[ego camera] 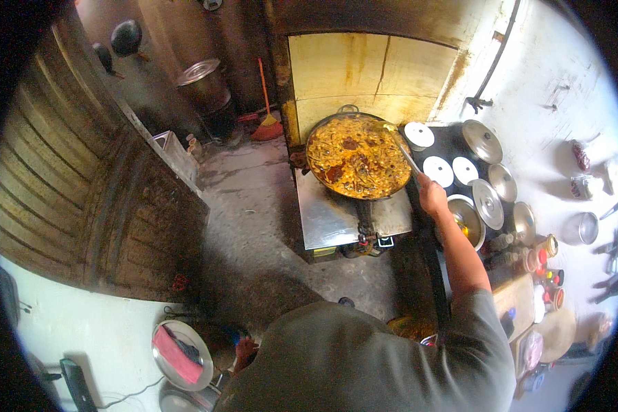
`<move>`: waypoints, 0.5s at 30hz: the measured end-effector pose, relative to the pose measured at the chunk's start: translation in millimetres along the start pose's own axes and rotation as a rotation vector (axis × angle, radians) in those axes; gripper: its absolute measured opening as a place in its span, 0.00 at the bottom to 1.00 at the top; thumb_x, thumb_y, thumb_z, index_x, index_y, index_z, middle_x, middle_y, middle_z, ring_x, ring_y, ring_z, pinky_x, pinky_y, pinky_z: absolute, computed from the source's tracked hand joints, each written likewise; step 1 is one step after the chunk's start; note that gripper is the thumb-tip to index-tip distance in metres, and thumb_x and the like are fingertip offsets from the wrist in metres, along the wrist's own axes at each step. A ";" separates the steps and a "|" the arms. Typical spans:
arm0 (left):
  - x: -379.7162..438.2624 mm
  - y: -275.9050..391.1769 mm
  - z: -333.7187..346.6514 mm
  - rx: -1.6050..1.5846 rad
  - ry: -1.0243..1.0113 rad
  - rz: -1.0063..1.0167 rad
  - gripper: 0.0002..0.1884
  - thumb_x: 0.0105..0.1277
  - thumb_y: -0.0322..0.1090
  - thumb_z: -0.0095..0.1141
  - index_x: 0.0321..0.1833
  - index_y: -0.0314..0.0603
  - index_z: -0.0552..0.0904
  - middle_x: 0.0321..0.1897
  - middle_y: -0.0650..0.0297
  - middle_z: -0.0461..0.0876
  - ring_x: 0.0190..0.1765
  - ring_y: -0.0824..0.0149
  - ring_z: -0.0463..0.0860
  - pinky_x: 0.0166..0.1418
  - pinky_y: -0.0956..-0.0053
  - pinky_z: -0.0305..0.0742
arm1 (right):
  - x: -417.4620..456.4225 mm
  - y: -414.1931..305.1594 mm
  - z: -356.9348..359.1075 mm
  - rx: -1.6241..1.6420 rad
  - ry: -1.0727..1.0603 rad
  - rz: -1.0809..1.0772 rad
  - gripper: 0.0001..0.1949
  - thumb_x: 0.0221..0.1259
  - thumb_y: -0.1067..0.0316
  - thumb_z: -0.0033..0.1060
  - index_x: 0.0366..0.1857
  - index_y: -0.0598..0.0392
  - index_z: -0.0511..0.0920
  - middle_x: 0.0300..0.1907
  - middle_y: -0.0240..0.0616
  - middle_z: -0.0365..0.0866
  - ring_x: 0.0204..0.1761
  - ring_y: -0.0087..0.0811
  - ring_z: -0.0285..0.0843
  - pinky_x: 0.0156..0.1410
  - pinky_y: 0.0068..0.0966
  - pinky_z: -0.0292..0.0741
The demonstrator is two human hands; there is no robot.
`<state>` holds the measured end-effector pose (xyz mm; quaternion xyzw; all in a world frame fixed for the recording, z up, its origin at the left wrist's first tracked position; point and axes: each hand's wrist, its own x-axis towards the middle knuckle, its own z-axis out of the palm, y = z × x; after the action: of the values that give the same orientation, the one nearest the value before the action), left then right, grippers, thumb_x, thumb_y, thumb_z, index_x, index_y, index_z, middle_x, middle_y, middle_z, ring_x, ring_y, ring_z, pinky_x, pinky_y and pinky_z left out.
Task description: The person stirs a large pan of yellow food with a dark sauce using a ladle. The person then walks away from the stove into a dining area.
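Observation:
A large two-handled wok (309,170) stands on a metal-topped stove (329,221), filled nearly to its rim with an orange-brown stew (358,157) that has darker red patches. My right hand (432,195) is closed around the handle of a long metal spatula or ladle (411,159), whose head rests at the stew's upper right edge. Low on the left, my left hand (246,350) is beside my body, near a metal basin (207,355) with a pink cloth (177,355). It is dark and small there, so its grip is unclear.
Right of the wok, a dark counter holds white lids (438,171), metal lids (488,203), a metal pot (481,232), jars (530,260) and a cutting board (515,301). A broom (268,126) and a tall lidded pot (203,90) stand beyond the floor at left.

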<state>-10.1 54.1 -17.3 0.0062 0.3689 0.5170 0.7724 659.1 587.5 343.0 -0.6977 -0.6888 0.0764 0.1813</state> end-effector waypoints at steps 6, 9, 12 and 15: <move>-13.3 -20.6 4.6 0.087 0.098 0.129 0.20 0.76 0.52 0.51 0.54 0.45 0.85 0.51 0.59 0.86 0.57 0.47 0.85 0.61 0.48 0.79 | 25.7 8.1 29.5 -0.033 -0.065 0.082 0.25 0.69 0.68 0.52 0.70 0.41 0.77 0.54 0.61 0.86 0.58 0.61 0.84 0.63 0.53 0.79; -25.8 -32.6 1.1 0.083 0.118 0.178 0.17 0.74 0.49 0.52 0.52 0.47 0.85 0.49 0.59 0.86 0.55 0.47 0.85 0.58 0.49 0.80 | 22.7 -4.3 29.9 -0.002 -0.095 0.085 0.23 0.70 0.67 0.52 0.69 0.43 0.78 0.54 0.61 0.86 0.57 0.61 0.84 0.62 0.53 0.80; -29.1 -34.9 0.2 -0.267 0.041 0.128 0.14 0.73 0.46 0.53 0.51 0.47 0.85 0.48 0.59 0.86 0.53 0.47 0.85 0.57 0.50 0.80 | 28.1 15.3 47.4 0.049 -0.094 0.040 0.20 0.70 0.66 0.52 0.65 0.47 0.80 0.53 0.61 0.86 0.57 0.63 0.84 0.62 0.53 0.79; -33.3 -41.3 4.8 0.072 0.191 0.251 0.14 0.75 0.45 0.52 0.51 0.47 0.84 0.49 0.58 0.86 0.52 0.47 0.85 0.57 0.48 0.80 | 40.8 21.3 63.1 0.080 -0.082 -0.054 0.15 0.72 0.66 0.52 0.58 0.52 0.82 0.48 0.59 0.87 0.52 0.62 0.85 0.56 0.51 0.80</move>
<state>19.0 9.9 -11.1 0.0306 0.4554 0.5940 0.6625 658.1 637.5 282.9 -0.6674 -0.7106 0.1276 0.1826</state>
